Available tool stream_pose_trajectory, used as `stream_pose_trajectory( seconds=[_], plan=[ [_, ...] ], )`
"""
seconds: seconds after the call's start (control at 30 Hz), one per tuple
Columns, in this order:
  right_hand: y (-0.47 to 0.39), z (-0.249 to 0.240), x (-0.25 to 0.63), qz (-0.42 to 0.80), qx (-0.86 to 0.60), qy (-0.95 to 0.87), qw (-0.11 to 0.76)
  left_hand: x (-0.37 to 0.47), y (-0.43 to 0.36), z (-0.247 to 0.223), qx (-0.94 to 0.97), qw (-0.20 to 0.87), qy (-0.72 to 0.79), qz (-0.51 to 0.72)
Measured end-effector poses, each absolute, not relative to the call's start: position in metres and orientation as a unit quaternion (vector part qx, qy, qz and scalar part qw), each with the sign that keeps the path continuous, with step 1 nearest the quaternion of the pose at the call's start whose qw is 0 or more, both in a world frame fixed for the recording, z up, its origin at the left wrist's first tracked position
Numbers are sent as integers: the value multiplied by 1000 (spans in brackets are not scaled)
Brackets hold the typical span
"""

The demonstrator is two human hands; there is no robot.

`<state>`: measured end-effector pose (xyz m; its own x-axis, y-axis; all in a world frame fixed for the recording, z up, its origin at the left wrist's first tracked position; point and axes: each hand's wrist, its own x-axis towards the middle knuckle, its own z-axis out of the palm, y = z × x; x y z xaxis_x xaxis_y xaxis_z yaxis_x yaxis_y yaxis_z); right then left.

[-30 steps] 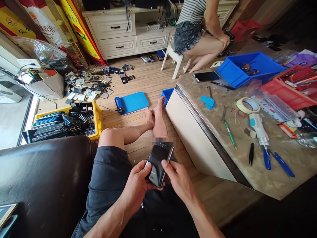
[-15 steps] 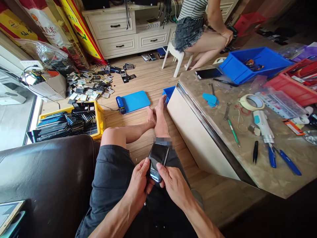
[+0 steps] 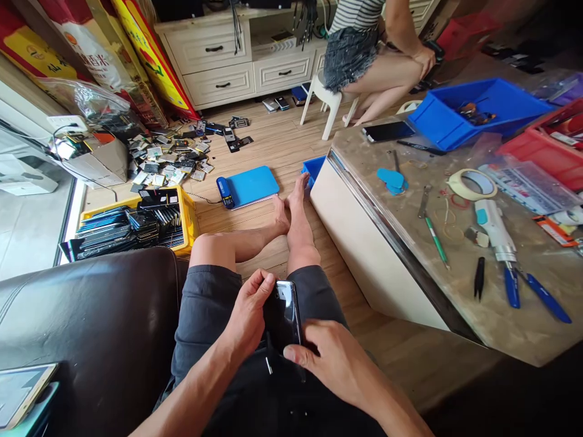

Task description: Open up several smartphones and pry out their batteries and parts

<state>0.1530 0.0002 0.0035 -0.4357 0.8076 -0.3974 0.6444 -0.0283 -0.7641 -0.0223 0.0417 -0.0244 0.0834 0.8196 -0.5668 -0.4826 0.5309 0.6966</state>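
Observation:
A dark, glossy smartphone is held over my lap, with light reflecting off its upper part. My left hand grips its left edge, the thumb lying near the top corner. At the lower right, my right hand is closed about the phone's edge, its thumb across the bottom end; its fingers are slightly blurred and partly hidden. Black shorts lie beneath both hands, and a small white drawstring tip shows just below the phone.
On my right, a table bears pliers, tweezers, a tape roll and a blue bin. A yellow crate of phones, loose batteries and a blue-topped scale occupy the floor. Another person sits ahead.
The phone has been turned over and drawn lower toward my lap. My left hand has moved up its side, and my right hand has slid down to its lower end.

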Motion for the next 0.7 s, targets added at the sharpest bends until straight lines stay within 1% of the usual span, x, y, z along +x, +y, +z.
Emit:
stream_pose_trajectory(
  seconds=[0.1, 0.2, 0.37, 0.43, 0.53, 0.6, 0.7],
  plan=[
    [8, 1, 155, 453, -568, -674, 133, -18, 31, -26, 194, 721, 497, 442],
    [8, -7, 152, 410, -580, -683, 174, -13, 18, -28, 225, 715, 500, 434],
    [-3, -29, 144, 345, -527, -733, 255, -7, 5, -36, 244, 664, 528, 469],
    [-4, -35, 145, 349, -517, -737, 259, -8, 5, -39, 236, 668, 533, 464],
    [-2, -40, 151, 376, -532, -721, 237, -16, 10, -41, 225, 701, 523, 429],
    [-1, -42, 155, 398, -538, -710, 221, -26, 17, -41, 276, 714, 519, 381],
    [-1, -42, 157, 424, -530, -708, 194, -40, 28, -37, 399, 712, 502, 285]
  ],
)
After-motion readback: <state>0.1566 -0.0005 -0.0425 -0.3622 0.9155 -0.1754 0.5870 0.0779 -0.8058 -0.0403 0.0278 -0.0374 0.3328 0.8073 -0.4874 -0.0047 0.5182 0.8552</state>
